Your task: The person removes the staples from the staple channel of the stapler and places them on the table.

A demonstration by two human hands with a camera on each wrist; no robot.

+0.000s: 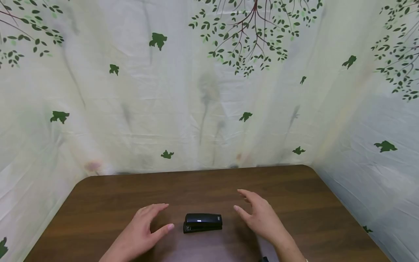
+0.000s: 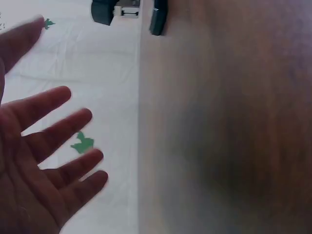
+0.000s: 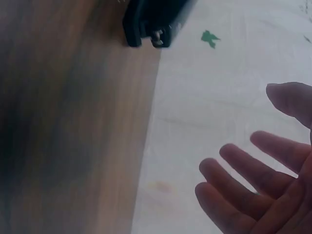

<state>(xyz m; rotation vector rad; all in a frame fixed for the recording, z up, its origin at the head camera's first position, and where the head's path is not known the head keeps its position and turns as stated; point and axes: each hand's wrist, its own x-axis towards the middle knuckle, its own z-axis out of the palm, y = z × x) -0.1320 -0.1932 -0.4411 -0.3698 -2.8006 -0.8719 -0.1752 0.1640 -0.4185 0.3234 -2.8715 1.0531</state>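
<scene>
A black stapler lies on the brown wooden table between my two hands, apart from both. To its left is my left hand, thumb and fingers spread and holding nothing. My right hand is on the other side, its fingers likewise extended around nothing. In the left wrist view one end of the stapler shows at the top edge, beyond the spread fingers. The right wrist view catches the stapler's other end at the top, blurred, with the right fingers below it.
The wooden table has rounded far corners. Pale curtains with leaf and branch prints hang behind it and along both sides. A small dark object shows at the bottom edge, by the right forearm; its kind is unclear.
</scene>
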